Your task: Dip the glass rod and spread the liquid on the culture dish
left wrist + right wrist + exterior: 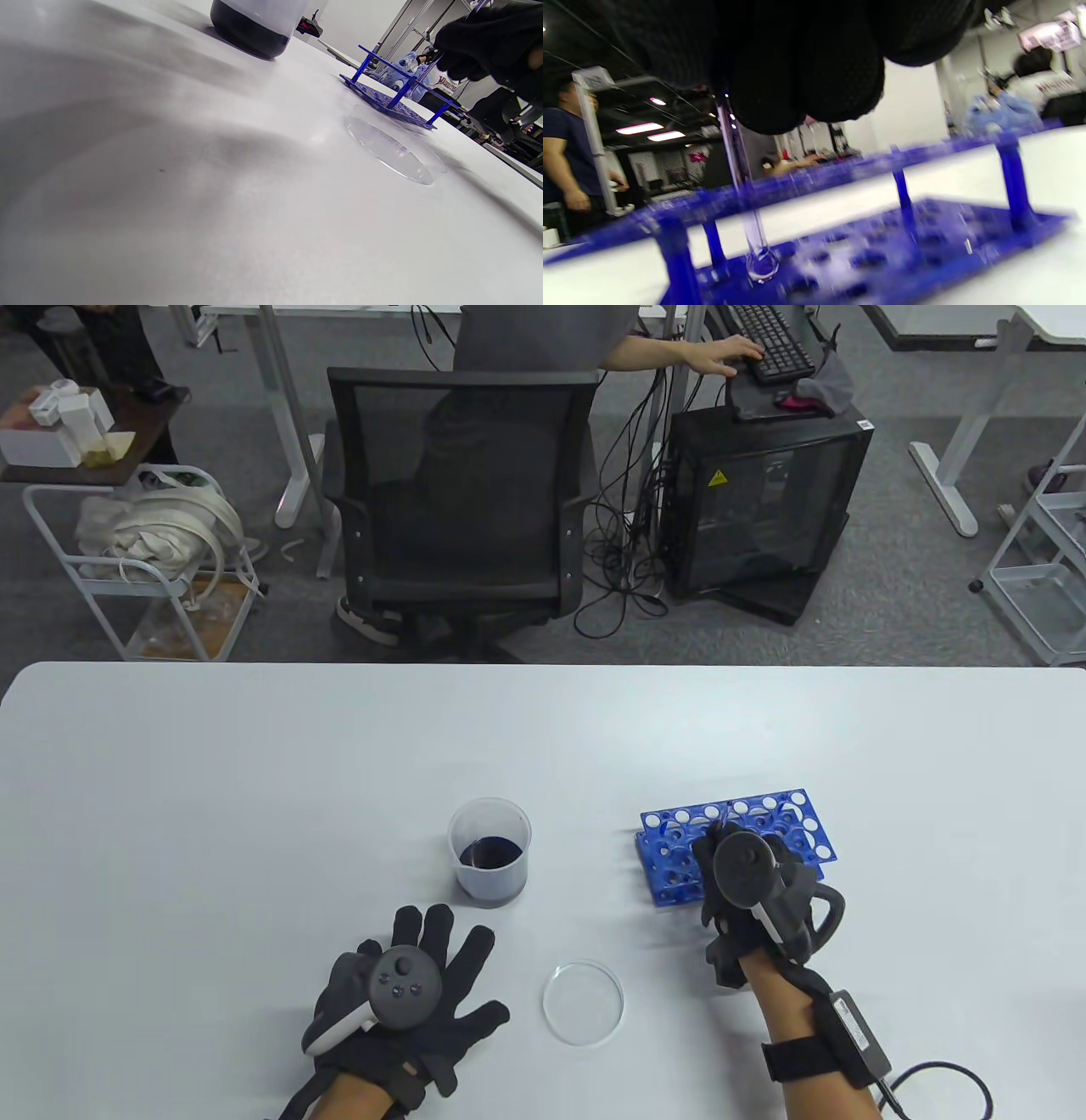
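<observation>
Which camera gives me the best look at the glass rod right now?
The right wrist view: the rod stands in the rack under the right hand, its rounded tip visible. The table view hides nearly all of it behind that hand; the left wrist view shows a faint sliver.

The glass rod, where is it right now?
The glass rod stands in the blue rack on the table's right, pinched by the right hand.

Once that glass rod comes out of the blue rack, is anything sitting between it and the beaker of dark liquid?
Nothing visible does. The right hand grips the clear glass rod, standing in the blue plastic rack. Only bare white table lies between the rack and the clear beaker of dark liquid. The round clear culture dish sits nearer the person.
</observation>
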A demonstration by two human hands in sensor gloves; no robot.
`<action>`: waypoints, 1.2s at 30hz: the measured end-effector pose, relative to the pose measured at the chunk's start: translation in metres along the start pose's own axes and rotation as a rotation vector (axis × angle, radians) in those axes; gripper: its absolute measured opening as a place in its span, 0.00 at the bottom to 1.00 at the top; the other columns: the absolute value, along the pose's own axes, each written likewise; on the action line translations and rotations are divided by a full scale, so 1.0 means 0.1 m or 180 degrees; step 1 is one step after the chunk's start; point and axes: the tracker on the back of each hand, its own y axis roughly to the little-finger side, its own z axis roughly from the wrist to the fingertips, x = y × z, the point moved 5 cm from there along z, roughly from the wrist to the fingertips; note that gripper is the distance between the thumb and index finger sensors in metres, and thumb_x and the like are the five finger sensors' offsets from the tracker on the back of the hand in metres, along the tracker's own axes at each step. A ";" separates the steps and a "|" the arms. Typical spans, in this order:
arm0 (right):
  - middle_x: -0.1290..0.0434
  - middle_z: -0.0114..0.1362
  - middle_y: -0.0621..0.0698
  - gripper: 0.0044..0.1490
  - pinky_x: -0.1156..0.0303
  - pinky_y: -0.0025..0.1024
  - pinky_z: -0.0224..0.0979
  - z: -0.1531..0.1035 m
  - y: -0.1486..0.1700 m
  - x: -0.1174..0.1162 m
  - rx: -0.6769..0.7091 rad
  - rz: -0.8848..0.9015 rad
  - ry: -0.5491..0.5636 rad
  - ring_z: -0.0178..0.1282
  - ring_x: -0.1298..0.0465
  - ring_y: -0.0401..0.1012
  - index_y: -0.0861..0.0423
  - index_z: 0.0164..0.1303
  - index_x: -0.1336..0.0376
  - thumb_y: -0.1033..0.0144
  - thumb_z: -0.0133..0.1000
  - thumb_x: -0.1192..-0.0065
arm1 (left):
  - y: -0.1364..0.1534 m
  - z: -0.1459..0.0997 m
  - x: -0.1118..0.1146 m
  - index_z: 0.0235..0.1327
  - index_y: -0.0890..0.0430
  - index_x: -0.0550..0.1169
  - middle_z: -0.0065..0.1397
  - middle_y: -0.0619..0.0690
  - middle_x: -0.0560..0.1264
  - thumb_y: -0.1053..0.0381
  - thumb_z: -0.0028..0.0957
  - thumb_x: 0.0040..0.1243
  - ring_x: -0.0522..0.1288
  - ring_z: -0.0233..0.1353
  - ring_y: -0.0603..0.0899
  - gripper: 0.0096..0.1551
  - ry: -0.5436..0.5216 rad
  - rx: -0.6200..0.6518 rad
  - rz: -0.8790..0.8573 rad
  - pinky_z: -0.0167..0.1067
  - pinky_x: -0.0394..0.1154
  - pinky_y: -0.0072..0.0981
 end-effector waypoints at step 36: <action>0.27 0.68 0.49 0.47 0.31 0.56 0.68 -1.18 -1.06 -0.01 0.1813 -0.0067 -0.0452 0.64 0.24 0.49 0.51 0.65 0.41 0.30 0.44 0.42 | -0.58 -0.25 -1.40 0.71 0.48 0.73 0.73 0.47 0.75 0.46 0.63 0.62 0.68 0.64 0.55 0.24 -0.2005 0.1345 -0.1782 0.62 0.66 0.54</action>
